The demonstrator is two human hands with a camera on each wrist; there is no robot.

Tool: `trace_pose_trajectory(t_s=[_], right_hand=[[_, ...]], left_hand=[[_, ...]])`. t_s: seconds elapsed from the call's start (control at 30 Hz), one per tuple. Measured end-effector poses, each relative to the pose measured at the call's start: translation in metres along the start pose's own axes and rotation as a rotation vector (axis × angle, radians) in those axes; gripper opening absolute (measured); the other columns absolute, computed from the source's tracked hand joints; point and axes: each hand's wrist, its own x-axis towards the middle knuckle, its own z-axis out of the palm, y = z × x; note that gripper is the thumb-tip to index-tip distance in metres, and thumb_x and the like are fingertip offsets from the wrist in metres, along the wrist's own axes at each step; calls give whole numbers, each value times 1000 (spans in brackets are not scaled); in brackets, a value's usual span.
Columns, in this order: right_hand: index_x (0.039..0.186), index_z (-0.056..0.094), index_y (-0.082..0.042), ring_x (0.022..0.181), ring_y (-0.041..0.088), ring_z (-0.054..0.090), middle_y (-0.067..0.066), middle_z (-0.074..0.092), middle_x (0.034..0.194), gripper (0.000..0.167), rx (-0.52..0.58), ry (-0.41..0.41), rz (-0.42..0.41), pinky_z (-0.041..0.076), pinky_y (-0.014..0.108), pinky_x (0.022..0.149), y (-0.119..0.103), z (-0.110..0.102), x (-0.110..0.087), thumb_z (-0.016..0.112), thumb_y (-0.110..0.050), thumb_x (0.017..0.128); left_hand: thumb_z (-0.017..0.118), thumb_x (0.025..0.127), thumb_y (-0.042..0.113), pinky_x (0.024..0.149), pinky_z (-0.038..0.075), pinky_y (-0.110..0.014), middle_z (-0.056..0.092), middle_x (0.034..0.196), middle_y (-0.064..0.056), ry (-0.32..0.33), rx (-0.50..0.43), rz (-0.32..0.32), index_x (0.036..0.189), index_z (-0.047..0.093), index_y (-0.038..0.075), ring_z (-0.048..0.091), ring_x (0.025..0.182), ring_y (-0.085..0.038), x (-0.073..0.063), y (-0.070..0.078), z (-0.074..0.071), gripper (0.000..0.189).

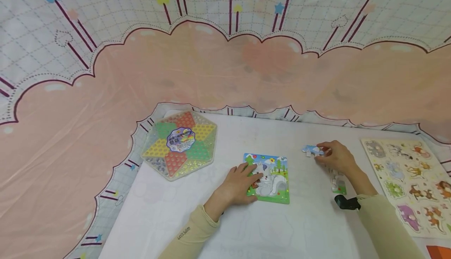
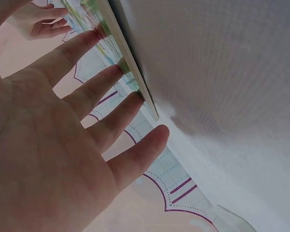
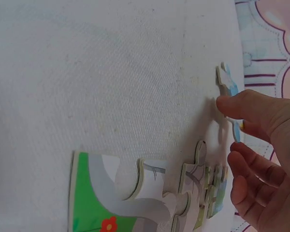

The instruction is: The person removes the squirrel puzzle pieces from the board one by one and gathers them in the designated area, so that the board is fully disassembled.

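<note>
A square squirrel jigsaw puzzle (image 1: 271, 188) lies on the white table. My left hand (image 1: 237, 184) rests over its left side with fingers spread; the left wrist view shows those straight fingers (image 2: 106, 89) touching the puzzle's surface near its edge. To the right, my right hand (image 1: 338, 158) pinches a blue-sky puzzle piece (image 1: 311, 150) between thumb and fingers. The right wrist view shows this piece (image 3: 233, 88) tilted on edge above the table. Below that hand lie several loose puzzle pieces (image 1: 339, 184), grey and green, partly hidden by the hand and wrist.
A hexagonal Chinese checkers board (image 1: 197, 165) with coloured triangles lies at the left. At the right is a wooden animal peg board (image 1: 387, 173). An orange item (image 1: 438, 252) shows at the lower right corner. Patterned pink cloth (image 1: 218, 67) rises behind the table (image 1: 176, 220).
</note>
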Motion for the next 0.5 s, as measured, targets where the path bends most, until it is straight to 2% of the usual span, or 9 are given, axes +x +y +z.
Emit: trace_pose_trajectory(t_s=[0.13, 0.37, 0.5], right_hand=[[124, 63, 5, 91, 33, 55, 23, 58, 109, 49, -13, 12, -5, 43, 37, 68, 0, -1, 0, 76, -20, 84], [126, 61, 5, 100, 42, 53, 32, 48, 120, 50, -27, 7, -4, 46, 55, 78, 5, -2, 2, 75, -20, 85], [124, 63, 6, 92, 38, 55, 34, 49, 120, 49, -33, 9, -21, 47, 46, 69, 7, -3, 4, 76, -19, 83]], left_hand=[[70, 86, 49, 109, 33, -47, 36, 155, -1, 7, 10, 4, 146, 49, 29, 30, 143, -26, 0, 0, 0, 67], [70, 86, 49, 109, 34, -46, 36, 155, -1, 3, 17, 6, 146, 49, 29, 30, 143, -26, -1, -1, -1, 67], [71, 86, 48, 109, 33, -46, 36, 155, -1, 3, 13, 7, 146, 49, 29, 30, 143, -26, -1, -1, -1, 66]])
